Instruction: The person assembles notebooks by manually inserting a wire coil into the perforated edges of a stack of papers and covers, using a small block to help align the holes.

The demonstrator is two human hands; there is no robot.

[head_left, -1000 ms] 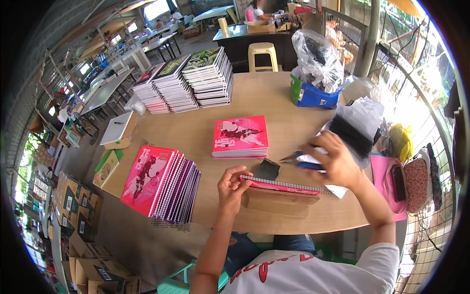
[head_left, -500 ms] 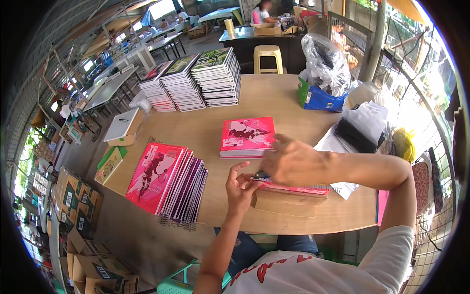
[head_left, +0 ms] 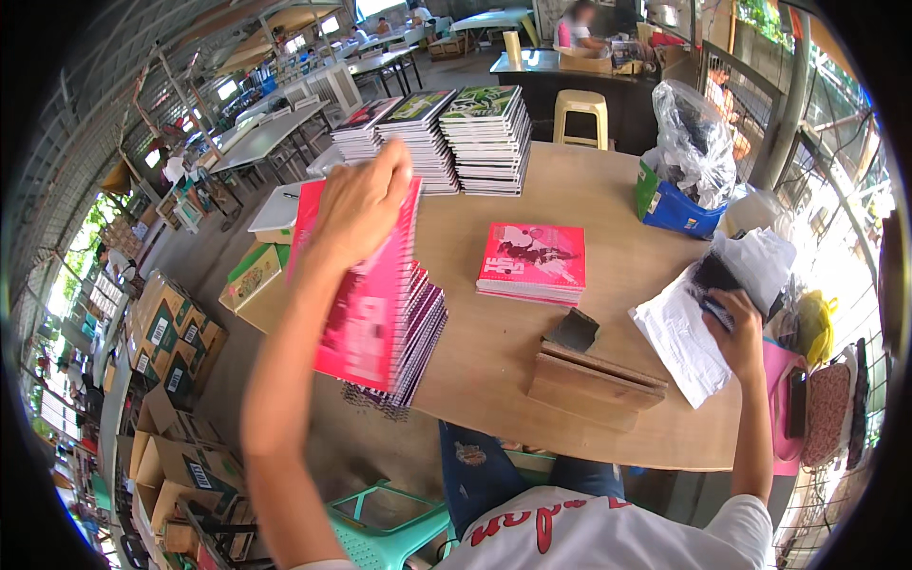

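My left hand point(head_left: 366, 204) is closed on the upper part of a pink spiral notebook point(head_left: 366, 323), its wire coil along the right edge. This notebook is tilted over a stack of spiral notebooks point(head_left: 423, 332) at the table's left edge. At the right, my right hand point(head_left: 736, 332) curls round a small dark tool point(head_left: 717, 313), its kind unclear, beside loose black binding coils point(head_left: 717, 273) and white paper point(head_left: 684, 347). In front of me stands a wooden block stand point(head_left: 594, 389), with a dark flat piece point(head_left: 572, 331) behind it. Beyond lies a short pile of pink notebooks point(head_left: 532, 256).
Tall book stacks point(head_left: 484, 142) line the far left of the table point(head_left: 589, 180). A blue box point(head_left: 679, 209) with a plastic bag point(head_left: 698, 142) stands at the far right. A cream stool point(head_left: 579, 114) is behind the table, a green chair point(head_left: 394, 532) near my legs.
My left hand has swung left and up with a pink notebook. The notebook at the wooden stand is gone from there. My right hand has moved right, to the papers and coils.
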